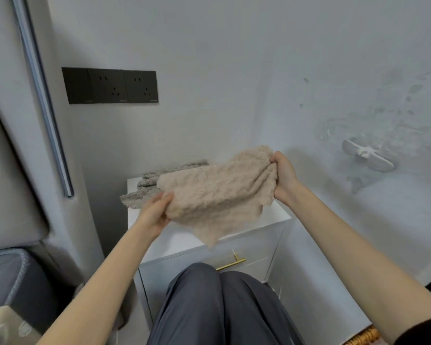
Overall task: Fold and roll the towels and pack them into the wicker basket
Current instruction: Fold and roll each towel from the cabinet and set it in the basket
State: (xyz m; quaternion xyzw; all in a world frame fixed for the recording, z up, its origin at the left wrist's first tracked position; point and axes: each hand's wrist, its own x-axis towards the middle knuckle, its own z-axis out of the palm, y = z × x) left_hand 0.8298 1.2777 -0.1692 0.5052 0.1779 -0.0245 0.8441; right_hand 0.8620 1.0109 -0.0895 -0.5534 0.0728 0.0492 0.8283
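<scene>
I have the beige towel (217,195) lifted above the white table (271,215), stretched between both hands. My left hand (154,212) pinches its near left edge, fingers curled under the cloth. My right hand (284,178) has its fingers closed round the bunched far corner. The towel hangs loose and rumpled, one corner drooping over the table's front edge, with no fold in it that I can see. A grey towel (144,188) lies crumpled on the table behind it, unfolded too. At the bottom right I see a woven strip, probably the wicker basket (366,336); its inside is out of view. I judge the task barely begun: both towels need folding, rolling and packing.
</scene>
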